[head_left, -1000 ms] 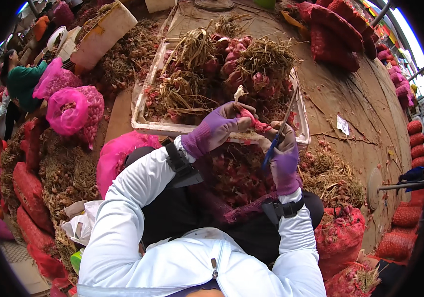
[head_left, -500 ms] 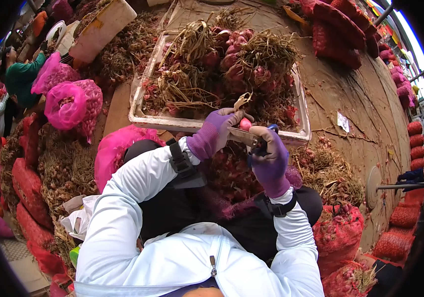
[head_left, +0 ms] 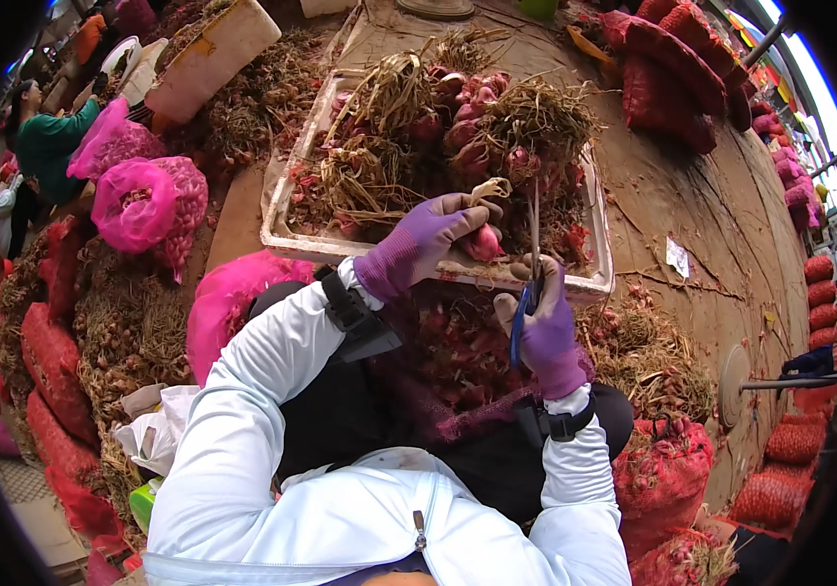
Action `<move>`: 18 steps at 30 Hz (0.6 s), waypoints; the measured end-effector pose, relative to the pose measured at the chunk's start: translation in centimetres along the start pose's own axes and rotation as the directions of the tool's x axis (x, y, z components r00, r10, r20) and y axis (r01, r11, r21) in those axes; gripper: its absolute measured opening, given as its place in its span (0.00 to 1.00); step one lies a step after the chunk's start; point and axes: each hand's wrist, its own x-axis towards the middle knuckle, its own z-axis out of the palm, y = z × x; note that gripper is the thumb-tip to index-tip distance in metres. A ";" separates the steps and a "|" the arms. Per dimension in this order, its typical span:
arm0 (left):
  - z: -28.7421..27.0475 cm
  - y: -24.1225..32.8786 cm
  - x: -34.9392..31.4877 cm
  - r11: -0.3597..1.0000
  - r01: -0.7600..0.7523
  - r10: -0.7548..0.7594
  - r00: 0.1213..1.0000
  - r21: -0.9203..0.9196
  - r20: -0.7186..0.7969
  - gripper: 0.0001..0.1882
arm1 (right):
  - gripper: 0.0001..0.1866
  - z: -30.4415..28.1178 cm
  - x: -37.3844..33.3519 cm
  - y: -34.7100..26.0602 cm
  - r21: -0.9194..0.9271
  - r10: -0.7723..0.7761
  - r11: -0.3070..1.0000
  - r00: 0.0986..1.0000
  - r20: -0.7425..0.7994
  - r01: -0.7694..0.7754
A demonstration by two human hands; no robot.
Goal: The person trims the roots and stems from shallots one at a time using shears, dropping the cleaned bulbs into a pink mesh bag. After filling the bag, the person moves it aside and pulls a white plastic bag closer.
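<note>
In the head view, the gloved left hand (head_left: pixel 438 234) pinches a red onion (head_left: pixel 483 244) by its top, with a pale, dry stalk (head_left: pixel 492 188) poking up past the fingers. The onion hangs just over the near edge of the white box (head_left: pixel 340 251), a little right of that edge's middle. The gloved right hand (head_left: pixel 545 317) is wrapped round the blue handles of a pair of scissors (head_left: pixel 534 220), its blades pointing away over the near right part of the box, beside the onion but apart from it.

Judging by how things lie, this onion is not finished: its stalk is on. Plenty is left too, as the box holds a tall heap of onions (head_left: pixel 472 107), many under tangled dry stems (head_left: pixel 541 115). Below the near edge, purple netting (head_left: pixel 467 422) surrounds red pieces (head_left: pixel 453 342), too blurred to tell whether they are cut onions or mostly skins.
</note>
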 end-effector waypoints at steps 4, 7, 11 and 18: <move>-1.1 1.5 -0.8 0.986 0.000 -0.001 1.000 0.169 0.006 0.21 | 0.32 0.0 -0.7 -0.7 -0.228 0.151 0.968 0.969 0.194 -0.105; -1.5 1.6 -1.0 0.956 -0.089 0.074 0.995 0.281 0.066 0.30 | 0.28 0.2 -0.9 -0.6 -0.218 0.239 0.959 0.932 0.273 -0.182; -0.3 3.0 -2.2 0.764 -0.056 0.010 0.997 0.643 0.074 0.37 | 0.26 0.3 -0.3 -1.4 -0.130 0.224 0.972 0.936 0.273 -0.195; -0.7 1.8 -2.0 0.773 -0.106 -0.020 0.981 0.625 0.191 0.36 | 0.16 -0.1 0.3 0.8 0.554 0.320 0.762 0.939 0.126 -0.334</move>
